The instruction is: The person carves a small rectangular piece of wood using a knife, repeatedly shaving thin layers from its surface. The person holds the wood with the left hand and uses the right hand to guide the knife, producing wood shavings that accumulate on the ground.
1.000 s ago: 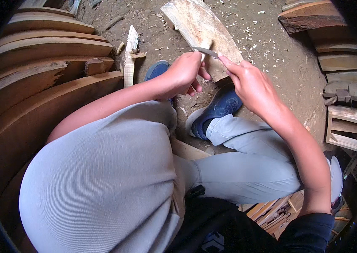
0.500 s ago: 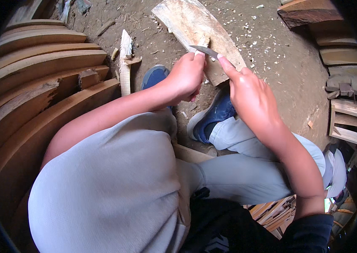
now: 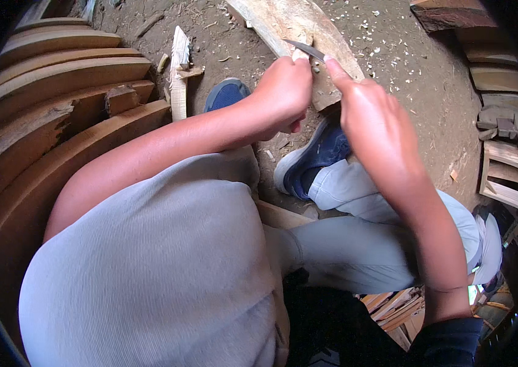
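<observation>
My right hand [image 3: 378, 116] is closed round a knife, its forefinger stretched along the back of the blade [image 3: 305, 49]. The blade points up and left, just past the fingertips of my left hand [image 3: 283, 88]. That left hand is closed on a small piece of pale wood [image 3: 300, 54], and only its whittled end shows by the blade. The rest of the piece is hidden by my fingers. Beneath both hands lies a thick curved wooden slab [image 3: 332, 46], its near end close to my right shoe [image 3: 317, 162].
Stacked curved planks [image 3: 57, 92] rise along the left. A narrow pale board [image 3: 179, 79] lies beside my left shoe [image 3: 225, 95]. Pale wood chips [image 3: 366, 30] dot the earth floor. More timber [image 3: 494, 79] and a small wooden frame [image 3: 506, 174] stand at the right.
Both hands have shifted slightly up and right in the picture, with the knife and wood piece. The blade has moved closer to the slab's middle. The grips stay the same.
</observation>
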Available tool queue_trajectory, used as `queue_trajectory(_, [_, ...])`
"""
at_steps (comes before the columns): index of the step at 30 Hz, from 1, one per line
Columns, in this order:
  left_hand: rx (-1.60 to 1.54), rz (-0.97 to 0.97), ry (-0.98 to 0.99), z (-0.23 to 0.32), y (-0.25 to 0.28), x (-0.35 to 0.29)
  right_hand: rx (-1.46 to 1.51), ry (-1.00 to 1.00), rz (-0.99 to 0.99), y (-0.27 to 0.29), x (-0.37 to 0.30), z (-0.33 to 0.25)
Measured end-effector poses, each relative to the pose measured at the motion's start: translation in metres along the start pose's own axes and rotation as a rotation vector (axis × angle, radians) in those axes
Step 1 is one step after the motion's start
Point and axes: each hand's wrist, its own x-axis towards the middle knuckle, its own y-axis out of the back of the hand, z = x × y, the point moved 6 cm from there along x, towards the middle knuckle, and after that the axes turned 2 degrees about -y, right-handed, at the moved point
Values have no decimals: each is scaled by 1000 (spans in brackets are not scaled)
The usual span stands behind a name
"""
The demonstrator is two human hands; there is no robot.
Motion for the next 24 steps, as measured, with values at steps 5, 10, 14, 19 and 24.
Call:
queue_trajectory(5, [29,-10,11,0,2,-2,100,6,-70,17,1,6])
queue_trajectory(10, [46,7,-38,-2,1,-1,119,38,-43,22,-1,7])
queue_trajectory(14, [86,44,-48,-3,0,0,152,84,20,23,-3,9])
queue_trajectory(19, [191,87,-57,3,1,-3,66,75,-4,21,-11,-4])
queue_trajectory(24, [206,93,-82,4,-1,-3,-80,57,-4,16,-9,-14])
